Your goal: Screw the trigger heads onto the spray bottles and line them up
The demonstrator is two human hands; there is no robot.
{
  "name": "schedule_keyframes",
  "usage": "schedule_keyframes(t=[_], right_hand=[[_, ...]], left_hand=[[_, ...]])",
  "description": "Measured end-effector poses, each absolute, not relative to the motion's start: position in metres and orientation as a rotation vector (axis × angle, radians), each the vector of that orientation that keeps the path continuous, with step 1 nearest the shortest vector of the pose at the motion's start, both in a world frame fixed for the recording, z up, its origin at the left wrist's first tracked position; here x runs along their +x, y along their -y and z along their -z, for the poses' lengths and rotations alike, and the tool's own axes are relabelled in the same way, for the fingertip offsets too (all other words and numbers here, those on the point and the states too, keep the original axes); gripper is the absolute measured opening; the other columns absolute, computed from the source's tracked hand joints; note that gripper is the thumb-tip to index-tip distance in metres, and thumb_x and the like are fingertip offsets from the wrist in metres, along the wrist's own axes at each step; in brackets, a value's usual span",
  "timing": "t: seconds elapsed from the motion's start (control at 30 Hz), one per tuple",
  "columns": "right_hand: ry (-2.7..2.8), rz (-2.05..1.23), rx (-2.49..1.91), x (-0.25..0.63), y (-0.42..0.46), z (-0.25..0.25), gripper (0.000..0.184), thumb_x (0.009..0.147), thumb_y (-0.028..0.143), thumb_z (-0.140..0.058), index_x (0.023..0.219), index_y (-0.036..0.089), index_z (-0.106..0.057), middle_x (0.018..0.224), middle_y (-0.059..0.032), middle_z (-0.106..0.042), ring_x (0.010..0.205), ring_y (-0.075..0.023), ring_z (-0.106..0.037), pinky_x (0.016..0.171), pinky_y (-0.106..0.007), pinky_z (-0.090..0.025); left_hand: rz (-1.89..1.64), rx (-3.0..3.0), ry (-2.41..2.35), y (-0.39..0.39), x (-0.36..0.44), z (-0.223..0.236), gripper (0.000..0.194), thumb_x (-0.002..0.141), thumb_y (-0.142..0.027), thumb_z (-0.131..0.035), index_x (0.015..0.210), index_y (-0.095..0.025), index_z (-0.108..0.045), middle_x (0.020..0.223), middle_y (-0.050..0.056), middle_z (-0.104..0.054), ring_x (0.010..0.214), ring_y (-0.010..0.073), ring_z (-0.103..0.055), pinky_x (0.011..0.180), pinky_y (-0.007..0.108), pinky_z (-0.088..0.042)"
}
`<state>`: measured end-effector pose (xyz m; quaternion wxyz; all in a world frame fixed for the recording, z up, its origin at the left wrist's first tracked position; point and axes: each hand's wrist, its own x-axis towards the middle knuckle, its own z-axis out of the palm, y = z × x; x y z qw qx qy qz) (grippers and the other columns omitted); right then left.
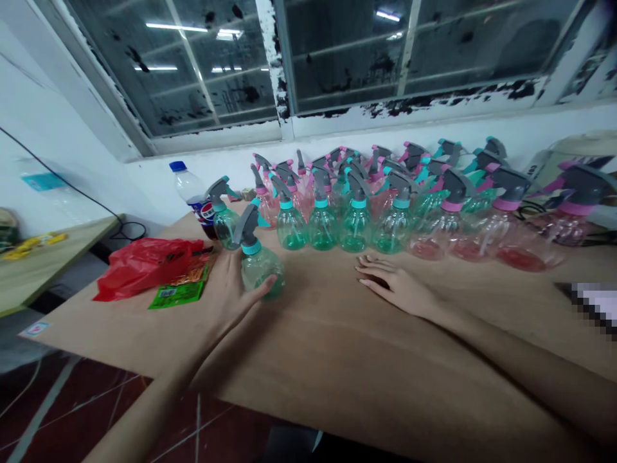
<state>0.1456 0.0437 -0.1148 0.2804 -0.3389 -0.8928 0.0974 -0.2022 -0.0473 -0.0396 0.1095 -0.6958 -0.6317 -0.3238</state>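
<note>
Your left hand (236, 289) curls around a green spray bottle (260, 271) — swing it far and the bottle row (322, 228) may topple; your right hand (395, 286) lies open, holding nothing.

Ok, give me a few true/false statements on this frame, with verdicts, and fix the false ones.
1. The left hand grips a spray bottle with a teal collar. True.
2. The right hand holds a second spray bottle. False: it rests open and empty on the brown board.
3. A red plastic bag lies beside a green sachet. True.
4. The Pepsi bottle has a red cap. False: its cap is blue.
5. The spray bottles at the right of the front row have pink collars. True.
</note>
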Motion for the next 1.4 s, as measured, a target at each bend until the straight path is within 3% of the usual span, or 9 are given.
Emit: schedule_keyframes(t=[0.1, 0.27, 0.43, 0.6, 0.73, 1.0, 1.2, 1.3, 1.4], right_hand=[[2.392, -0.257, -0.913, 0.145, -0.043, 0.113, 0.036, 0.093, 0.037, -0.047, 0.123, 0.023, -0.061, 0.134, -0.0046, -0.056, 0.132, -0.023, -0.044, 0.111, -0.046, -0.037], [2.384, -0.251, -0.907, 0.145, -0.042, 0.112, 0.036, 0.093, 0.037, -0.046, 0.124, 0.024, -0.06, 0.135, -0.0036, -0.056, 0.132, -0.0224, -0.043, 0.112, -0.047, -0.036], [2.392, -0.265, -0.914, 0.147, -0.043, 0.113, 0.036, 0.093, 0.038, -0.046, 0.125, 0.026, -0.059, 0.137, -0.0022, -0.054, 0.132, -0.0227, -0.043, 0.111, -0.048, -0.037], [2.39, -0.285, -0.919, 0.149, -0.043, 0.112, 0.036, 0.093, 0.037, -0.046, 0.126, 0.027, -0.058, 0.137, -0.0026, -0.054, 0.132, -0.0236, -0.044, 0.111, -0.05, -0.036], [2.396, -0.279, -0.92, 0.149, -0.043, 0.112, 0.036, 0.093, 0.036, -0.047, 0.126, 0.026, -0.058, 0.136, -0.0031, -0.054, 0.132, -0.023, -0.044, 0.112, -0.049, -0.036], [2.387, -0.299, -0.919, 0.149, -0.042, 0.11, 0.037, 0.093, 0.037, -0.046, 0.126, 0.026, -0.058, 0.136, -0.003, -0.055, 0.132, -0.0234, -0.044, 0.111, -0.05, -0.036], [2.381, -0.296, -0.899, 0.148, -0.042, 0.109, 0.036, 0.093, 0.037, -0.046, 0.126, 0.028, -0.058, 0.134, -0.0024, -0.056, 0.131, -0.0235, -0.045, 0.11, -0.051, -0.037], [2.386, -0.289, -0.909, 0.148, -0.042, 0.109, 0.035, 0.093, 0.037, -0.046, 0.125, 0.028, -0.058, 0.134, -0.0024, -0.056, 0.131, -0.0224, -0.045, 0.111, -0.05, -0.038], [2.403, -0.269, -0.913, 0.148, -0.043, 0.109, 0.036, 0.094, 0.036, -0.046, 0.124, 0.024, -0.059, 0.135, -0.0044, -0.055, 0.132, -0.0214, -0.044, 0.112, -0.047, -0.036]], left_hand=[[0.927, -2.04, 1.864, 0.048, -0.208, 0.043, 0.069, 0.077, -0.053, -0.064, 0.133, -0.021, -0.039, 0.121, 0.014, -0.055, 0.111, 0.0321, -0.055, 0.09, 0.046, -0.049], [0.96, -1.92, 1.879, 0.022, -0.221, 0.036, 0.067, 0.074, -0.053, -0.067, 0.127, -0.017, -0.048, 0.115, 0.014, -0.05, 0.112, 0.0347, -0.05, 0.092, 0.05, -0.047], [1.075, -1.881, 1.83, -0.02, -0.238, 0.037, 0.064, 0.069, -0.05, -0.073, 0.122, -0.023, -0.051, 0.106, 0.009, -0.054, 0.108, 0.0362, -0.051, 0.094, 0.055, -0.043], [1.115, -1.787, 1.871, -0.045, -0.238, 0.043, 0.066, 0.07, -0.046, -0.07, 0.125, -0.016, -0.047, 0.112, 0.017, -0.057, 0.11, 0.0394, -0.052, 0.093, 0.057, -0.041], [1.152, -1.723, 1.921, -0.057, -0.232, 0.043, 0.059, 0.071, -0.045, -0.068, 0.12, -0.018, -0.05, 0.115, 0.018, -0.059, 0.114, 0.0418, -0.051, 0.094, 0.061, -0.039], [1.369, -1.793, 1.816, -0.078, -0.232, 0.041, 0.052, 0.076, -0.053, -0.064, 0.113, -0.017, -0.053, 0.106, 0.007, -0.058, 0.119, 0.0307, -0.048, 0.099, 0.042, -0.04], [1.274, -1.753, 1.809, -0.079, -0.224, 0.045, 0.073, 0.073, -0.055, -0.068, 0.131, -0.019, -0.043, 0.128, 0.015, -0.046, 0.125, 0.0395, -0.04, 0.102, 0.054, -0.036], [1.256, -1.752, 1.724, -0.067, -0.211, 0.044, 0.066, 0.081, -0.049, -0.064, 0.134, -0.018, -0.041, 0.133, 0.015, -0.04, 0.129, 0.036, -0.034, 0.108, 0.052, -0.03], [1.234, -1.823, 1.603, -0.057, -0.194, 0.041, 0.053, 0.086, -0.046, -0.058, 0.129, -0.017, -0.047, 0.127, 0.015, -0.045, 0.125, 0.0325, -0.04, 0.107, 0.049, -0.033]])
